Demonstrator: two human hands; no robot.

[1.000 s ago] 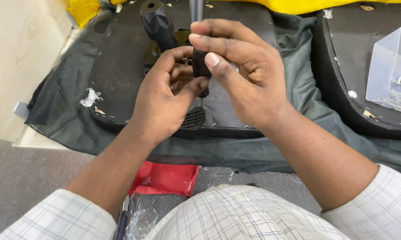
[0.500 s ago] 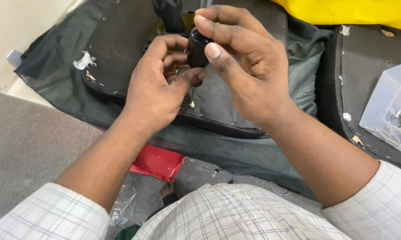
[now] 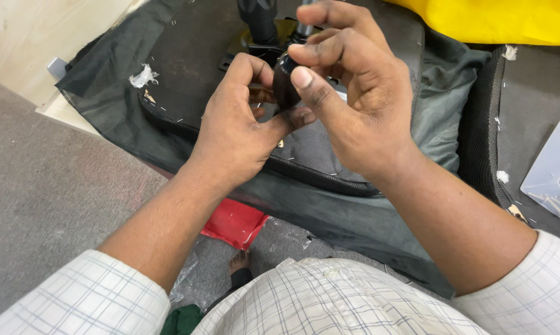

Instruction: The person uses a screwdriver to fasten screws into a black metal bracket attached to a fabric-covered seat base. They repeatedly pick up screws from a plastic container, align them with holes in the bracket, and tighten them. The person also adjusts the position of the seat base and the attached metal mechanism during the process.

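A small black knob-like part (image 3: pixel 284 84) is pinched between both hands above an upturned black chair seat (image 3: pixel 193 62). My right hand (image 3: pixel 348 99) wraps its thumb and fingers over the part from the right. From the left, my left hand (image 3: pixel 236 130) holds it with thumb and curled fingers. Most of the part is hidden by the fingers. Behind the hands rises a black lever (image 3: pixel 258 22) with a metal mechanism on the seat's underside.
A second black padded piece (image 3: pixel 534 111) lies at the right, with a clear plastic box of screws (image 3: pixel 556 174) on it. Yellow material (image 3: pixel 497 22) is at the top right. A red object (image 3: pixel 233 223) lies on the grey floor (image 3: pixel 50 186) near my foot.
The view has shifted and both hands have risen slightly toward the lever, still holding the black part between them. The grip looks the same.
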